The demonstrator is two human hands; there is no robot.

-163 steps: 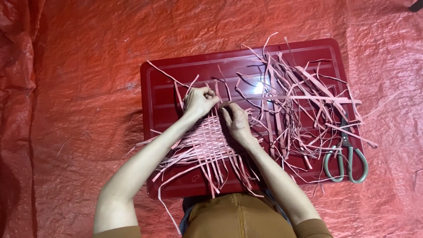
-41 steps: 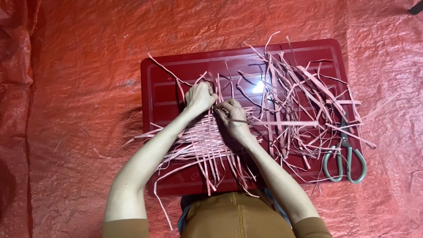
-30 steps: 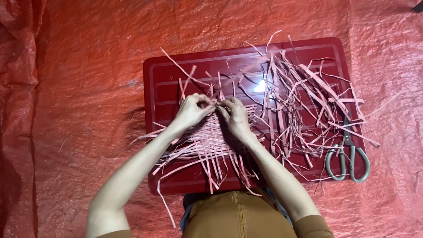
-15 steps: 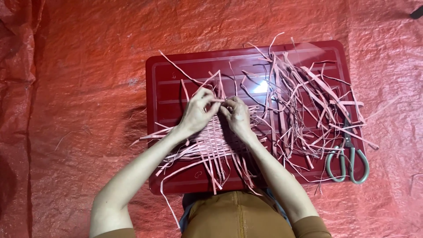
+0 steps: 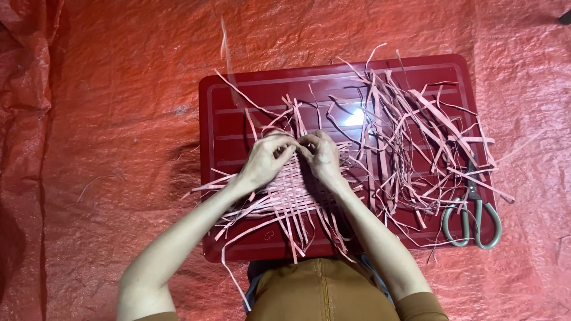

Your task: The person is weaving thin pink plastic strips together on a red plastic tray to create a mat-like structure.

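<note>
Left hand point(image 5: 266, 160) and right hand point(image 5: 321, 156) apparently pinch strips atop woven mat point(image 5: 291, 193).

Two bare forearms rising from the near edge and converging toward mid-scene. Left forearm entering from the near left, angled up and to the right; right forearm entering from the near right, angled up and to the left. Left hand point(image 5: 266, 161) palm-down, wrist roughly in line with the forearm, fingers curled inward with tips bunched toward the right. Right hand point(image 5: 322, 156) palm-down, knuckles raised, fingers bent and drawn toward the left. Fingertips of both hands meeting at the far end, touching or nearly so, each set closed in a pinch. Short brown sleeves at the upper arms, near edge.
</note>
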